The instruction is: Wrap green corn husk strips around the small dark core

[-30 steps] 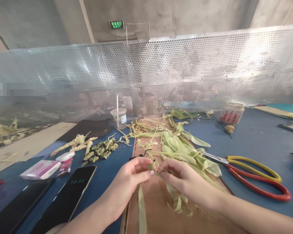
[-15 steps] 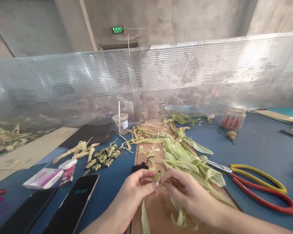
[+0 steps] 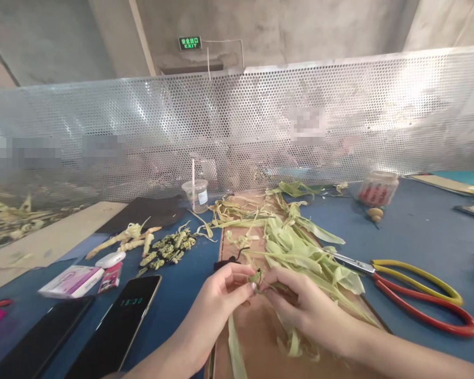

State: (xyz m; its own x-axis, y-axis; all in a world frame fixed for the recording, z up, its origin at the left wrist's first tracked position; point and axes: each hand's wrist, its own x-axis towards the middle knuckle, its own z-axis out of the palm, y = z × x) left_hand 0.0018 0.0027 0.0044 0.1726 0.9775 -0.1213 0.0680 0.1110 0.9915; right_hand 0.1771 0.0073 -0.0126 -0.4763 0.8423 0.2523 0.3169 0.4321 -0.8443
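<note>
Over the brown board [image 3: 260, 347], my left hand [image 3: 219, 300] pinches a small green knotted piece of corn husk [image 3: 256, 276] between thumb and fingertips. My right hand [image 3: 306, 308] meets it from the other side, its thumb and forefinger closed on a thin strand of the same piece. The fingers cover much of it, so its exact shape is hard to tell. Pale green husk strips [image 3: 292, 245] lie in a loose heap just beyond my right hand. Behind my left fingertips sits a small black object [image 3: 223, 263] with a thin dark wire or thread.
Scissors [image 3: 430, 315] with red and yellow handles lie at right, blades on the husks. Finished-looking green knotted pieces [image 3: 169, 250], two phones [image 3: 116, 321] and a pink-white box [image 3: 71, 280] are at left. Behind stand a plastic cup [image 3: 199, 199], a jar [image 3: 379, 189] and a perforated metal screen [image 3: 253, 121].
Both hands stay together at the small husk piece, with only slight finger movement. The whole view has shifted a little.
</note>
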